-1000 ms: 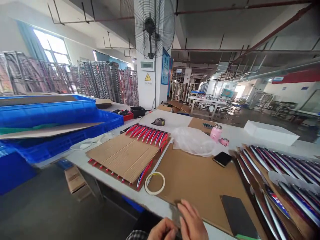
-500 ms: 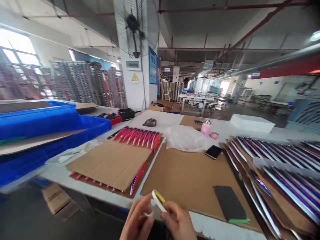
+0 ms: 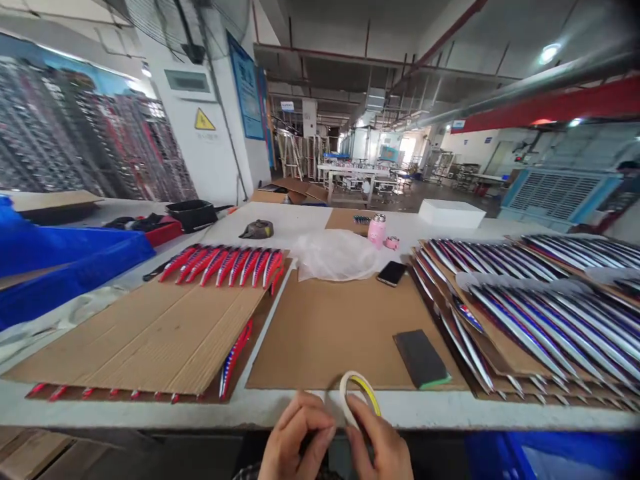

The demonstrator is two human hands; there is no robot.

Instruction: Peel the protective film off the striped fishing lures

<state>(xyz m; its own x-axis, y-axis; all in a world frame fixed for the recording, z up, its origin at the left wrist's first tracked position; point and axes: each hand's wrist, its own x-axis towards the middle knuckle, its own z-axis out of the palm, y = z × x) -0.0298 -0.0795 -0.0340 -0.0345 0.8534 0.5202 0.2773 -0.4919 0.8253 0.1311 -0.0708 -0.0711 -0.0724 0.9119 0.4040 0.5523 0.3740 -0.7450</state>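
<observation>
In my right hand (image 3: 377, 440) is a roll of masking tape (image 3: 346, 393), white on its outside with a yellow inner ring. Thumb and fingers grip the roll's near edge, and it stands tilted above the table's front edge. My left hand (image 3: 300, 433) is just to the left of it, fingers curled and thumb pressed against them. A bit of white shows behind those fingers; what they pinch is hidden. Beyond both hands lies a bare brown cardboard sheet (image 3: 320, 333), with a dark grey pad with a green edge (image 3: 421, 358) on its right part.
Left, a cardboard sheet (image 3: 150, 333) covers red-and-blue fish-shaped pieces (image 3: 235, 265). Right are stacked cardboard layers of silver-blue pieces (image 3: 525, 333). A phone (image 3: 391, 273), plastic bag (image 3: 335, 255) and pink bottle (image 3: 377, 231) stand farther back. Blue bins (image 3: 100, 257) flank the left side.
The view has turned right and come nearer the table. My right hand still holds the tape roll. The white loop seen at my left fingers earlier is now mostly hidden.
</observation>
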